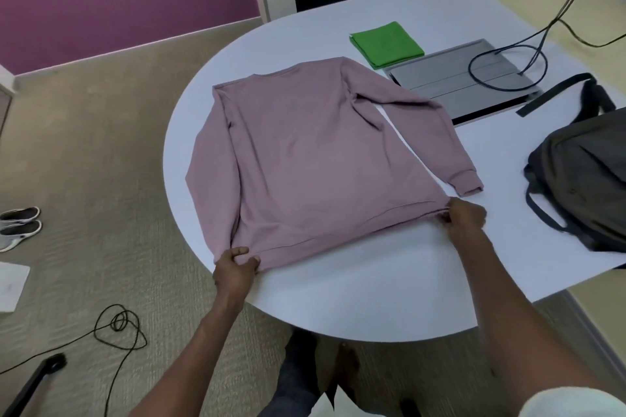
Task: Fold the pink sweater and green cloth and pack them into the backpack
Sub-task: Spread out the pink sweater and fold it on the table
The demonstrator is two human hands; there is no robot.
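White table [372, 281]: pink sweater [305, 152] flat. L hand [237, 267], R hand [465, 218] fingers clamped on hem corners. Green cloth [386, 43] folded; backpack [582, 176] at R.

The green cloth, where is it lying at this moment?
In the head view the green cloth lies folded on the far part of the white table, beyond the pink sweater and beside the grey pad to its right.
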